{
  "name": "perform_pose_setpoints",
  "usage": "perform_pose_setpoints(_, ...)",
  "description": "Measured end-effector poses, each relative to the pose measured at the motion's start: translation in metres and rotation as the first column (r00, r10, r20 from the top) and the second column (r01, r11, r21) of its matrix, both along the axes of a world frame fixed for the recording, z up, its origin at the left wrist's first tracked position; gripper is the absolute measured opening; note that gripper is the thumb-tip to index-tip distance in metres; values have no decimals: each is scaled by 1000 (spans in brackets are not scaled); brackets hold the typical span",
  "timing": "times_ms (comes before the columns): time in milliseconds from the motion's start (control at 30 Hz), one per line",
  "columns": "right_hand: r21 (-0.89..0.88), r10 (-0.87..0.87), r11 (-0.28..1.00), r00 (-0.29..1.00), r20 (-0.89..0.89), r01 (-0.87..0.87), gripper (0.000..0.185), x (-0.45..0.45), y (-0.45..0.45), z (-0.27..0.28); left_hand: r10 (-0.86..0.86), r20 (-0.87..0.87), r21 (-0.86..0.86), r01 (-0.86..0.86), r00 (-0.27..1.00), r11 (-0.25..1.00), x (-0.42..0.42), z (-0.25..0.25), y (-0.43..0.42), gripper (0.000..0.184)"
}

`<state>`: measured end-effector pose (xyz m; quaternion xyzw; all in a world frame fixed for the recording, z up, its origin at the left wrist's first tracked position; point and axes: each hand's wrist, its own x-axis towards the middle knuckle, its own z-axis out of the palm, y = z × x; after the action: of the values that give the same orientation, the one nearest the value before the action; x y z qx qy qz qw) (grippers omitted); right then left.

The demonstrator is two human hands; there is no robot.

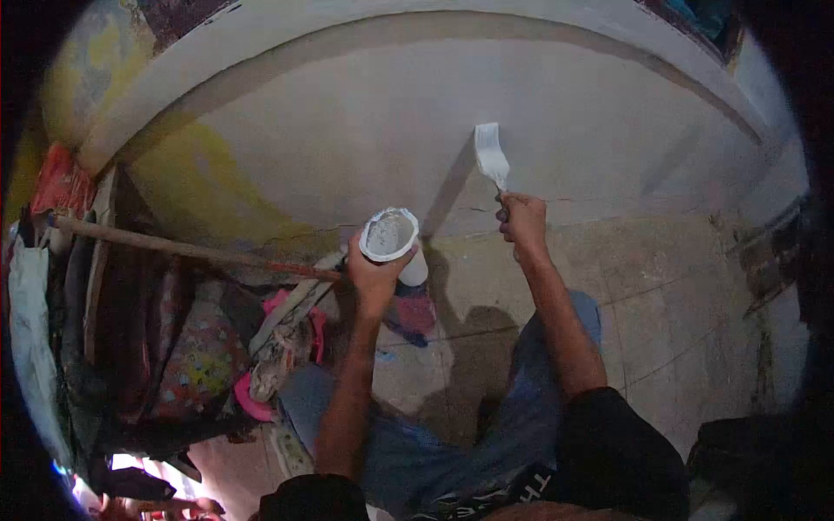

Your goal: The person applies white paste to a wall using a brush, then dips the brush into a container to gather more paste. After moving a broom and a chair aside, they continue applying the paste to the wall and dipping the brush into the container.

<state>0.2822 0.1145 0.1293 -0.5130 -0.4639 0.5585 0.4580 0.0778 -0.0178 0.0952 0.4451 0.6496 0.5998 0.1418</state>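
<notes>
My left hand [375, 276] is wrapped round a white-rimmed tub [389, 234] with pale, whitish paint inside, its open top facing me. My right hand [524, 221] grips the handle of a paintbrush [491, 156] whose broad head is coated in white. The brush tip touches, or is very close to, the pale wall [347, 113] in front of me, and its shadow slants down to the left. Patches of yellow show on the wall's left part. Just below the tub, a white cylindrical container [413, 267] stands partly hidden behind my left hand.
A long wooden stick [174, 247] reaches from the left towards my left hand. Piled cloths [208, 347] and a pink object [254, 398] lie at the left. A small reddish cloth [413, 314] is on the tiled floor [660, 321], between my knees and the wall.
</notes>
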Motion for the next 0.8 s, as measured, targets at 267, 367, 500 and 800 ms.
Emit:
perform_pose_setpoints(267, 399, -87, 909, 990, -109, 124, 24, 8, 19, 71, 63, -16, -28, -63, 998, 998, -2, -6, 3, 65)
perform_pose_setpoints(367, 410, -46, 906, 988, -149, 104, 25, 20, 50, 58, 61, -9, 46, -60, 998, 997, 10, 3, 2, 65)
perform_pose_setpoints(500, 13, 17, 1000, 994, -110, -16, 20, 23, 63, -13, 42, -35, 76, -40, 998, 996, 6, 3, 3, 65)
perform_pose_setpoints(800, -25, -2, 1000, 897, -442, -10, 25, 3, -9, 35, 118, -85, -15, -120, 989, 993, -2, -8, 5, 67)
